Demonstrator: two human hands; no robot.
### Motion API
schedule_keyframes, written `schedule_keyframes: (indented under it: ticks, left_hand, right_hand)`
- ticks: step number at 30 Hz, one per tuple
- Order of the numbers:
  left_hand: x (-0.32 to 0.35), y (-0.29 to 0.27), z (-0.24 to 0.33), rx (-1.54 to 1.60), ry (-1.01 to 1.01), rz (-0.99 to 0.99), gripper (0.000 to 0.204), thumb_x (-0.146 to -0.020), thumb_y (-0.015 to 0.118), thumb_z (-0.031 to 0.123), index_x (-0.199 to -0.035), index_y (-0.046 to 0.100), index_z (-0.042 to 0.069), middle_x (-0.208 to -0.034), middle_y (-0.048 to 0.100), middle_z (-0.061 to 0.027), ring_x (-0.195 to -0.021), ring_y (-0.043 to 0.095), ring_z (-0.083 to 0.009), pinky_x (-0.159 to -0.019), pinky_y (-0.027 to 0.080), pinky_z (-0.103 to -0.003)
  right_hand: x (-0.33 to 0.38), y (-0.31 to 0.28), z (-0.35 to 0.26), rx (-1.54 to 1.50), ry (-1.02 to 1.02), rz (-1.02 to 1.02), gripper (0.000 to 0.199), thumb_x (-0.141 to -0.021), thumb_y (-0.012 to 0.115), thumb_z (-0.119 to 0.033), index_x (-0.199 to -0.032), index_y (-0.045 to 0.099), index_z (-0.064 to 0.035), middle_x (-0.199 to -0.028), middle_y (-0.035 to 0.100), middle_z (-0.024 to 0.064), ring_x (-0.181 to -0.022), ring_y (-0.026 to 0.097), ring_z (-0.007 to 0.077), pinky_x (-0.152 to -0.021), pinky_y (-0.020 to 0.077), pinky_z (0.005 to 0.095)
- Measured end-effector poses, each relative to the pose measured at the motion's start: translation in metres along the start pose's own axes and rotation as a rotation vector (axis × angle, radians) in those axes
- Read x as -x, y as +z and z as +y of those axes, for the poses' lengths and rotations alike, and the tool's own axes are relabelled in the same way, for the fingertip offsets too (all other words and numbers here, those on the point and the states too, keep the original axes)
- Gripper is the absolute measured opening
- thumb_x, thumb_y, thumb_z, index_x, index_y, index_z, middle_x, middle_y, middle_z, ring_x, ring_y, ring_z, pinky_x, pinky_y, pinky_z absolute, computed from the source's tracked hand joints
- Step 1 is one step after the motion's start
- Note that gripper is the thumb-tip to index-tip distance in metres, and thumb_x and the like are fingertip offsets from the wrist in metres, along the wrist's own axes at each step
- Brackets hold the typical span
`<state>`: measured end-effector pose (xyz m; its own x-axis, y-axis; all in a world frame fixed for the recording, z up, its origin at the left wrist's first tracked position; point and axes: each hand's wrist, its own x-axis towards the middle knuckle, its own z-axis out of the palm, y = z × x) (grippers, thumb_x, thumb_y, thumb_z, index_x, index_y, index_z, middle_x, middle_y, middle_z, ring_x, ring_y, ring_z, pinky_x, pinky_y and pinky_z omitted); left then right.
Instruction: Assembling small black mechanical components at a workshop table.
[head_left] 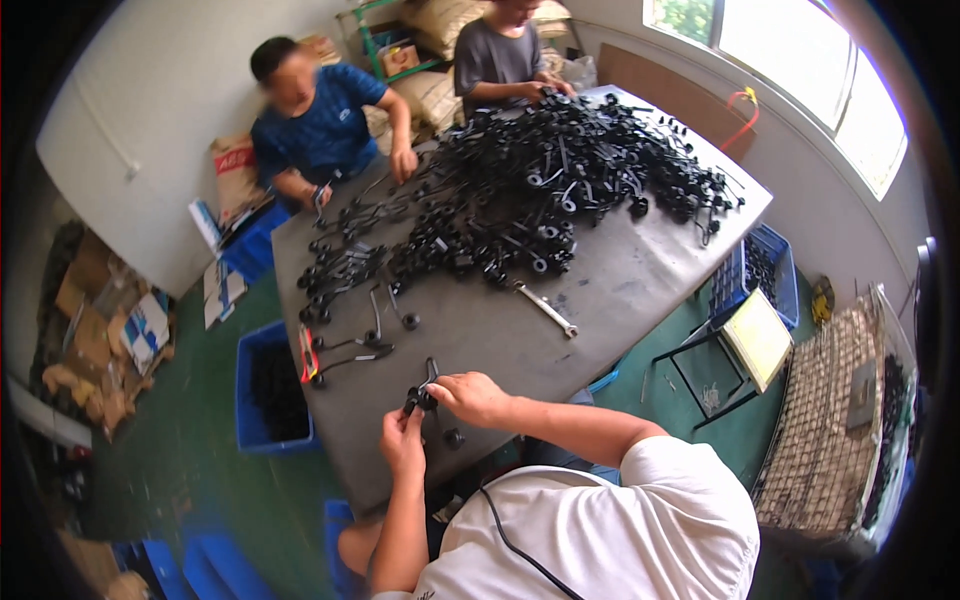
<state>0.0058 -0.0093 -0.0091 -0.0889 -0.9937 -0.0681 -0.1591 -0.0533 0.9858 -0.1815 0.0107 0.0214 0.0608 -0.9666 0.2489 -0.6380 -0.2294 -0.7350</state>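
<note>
Over the near end of the table, a black rod-like part with a thick round end (423, 399) is held between my two hands. The fingers of my left hand (403, 441) are closed on its round end from below. From the right, my right hand (470, 396) pinches the same part near where its thin rod rises. Just below the hands, another black part with a round end (454, 437) lies on the grey table. Similar loose parts (373, 315) lie beyond, beside red-handled pliers (307, 352). Fingertips partly hide the held part.
A large heap of black parts (560, 170) covers the far table, with a wrench (546, 309) nearer. Two people work across from me, one handling a part. Blue crates (243, 390) stand by the table's left; a stool (757, 340) and wire-mesh bin (825, 420) stand right.
</note>
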Motion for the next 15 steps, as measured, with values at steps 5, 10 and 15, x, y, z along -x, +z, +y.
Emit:
schedule_keyframes:
  ticks: [5, 10, 15]
  left_hand:
    - [-0.007, 0.005, 0.002, 0.027, 0.011, -0.007, 0.028, -0.093, 0.074, 0.026, -0.101, 0.062, 0.001, -0.083, 0.068, -0.0016, -0.060, 0.053, -0.0051, -0.048, 0.039, -0.021]
    - [-0.005, 0.003, 0.003, -0.003, 0.014, 0.026, 0.025, -0.095, 0.071, 0.024, -0.103, 0.061, 0.002, -0.087, 0.071, -0.0034, -0.063, 0.056, -0.0052, -0.050, 0.041, -0.021]
    - [-0.005, -0.001, 0.002, 0.014, -0.005, 0.007, 0.025, -0.096, 0.070, 0.023, -0.103, 0.061, 0.002, -0.089, 0.071, -0.0040, -0.067, 0.058, -0.0056, -0.051, 0.042, -0.021]
  right_hand:
    - [0.002, -0.015, 0.000, 0.021, -0.038, -0.086, 0.049, -0.106, 0.037, -0.044, -0.098, 0.063, -0.0046, -0.091, 0.068, 0.0165, -0.091, 0.065, 0.0386, -0.082, 0.0498, 0.0495]
    - [0.001, -0.016, -0.004, -0.092, 0.144, -0.075, 0.065, -0.105, 0.030, -0.056, -0.102, 0.068, -0.0028, -0.095, 0.070, 0.0221, -0.099, 0.064, 0.0430, -0.088, 0.0502, 0.0507]
    - [0.000, -0.027, -0.011, -0.029, 0.072, -0.202, 0.062, -0.105, 0.032, -0.054, -0.105, 0.067, -0.0026, -0.103, 0.069, 0.0226, -0.101, 0.064, 0.0430, -0.085, 0.0512, 0.0512]
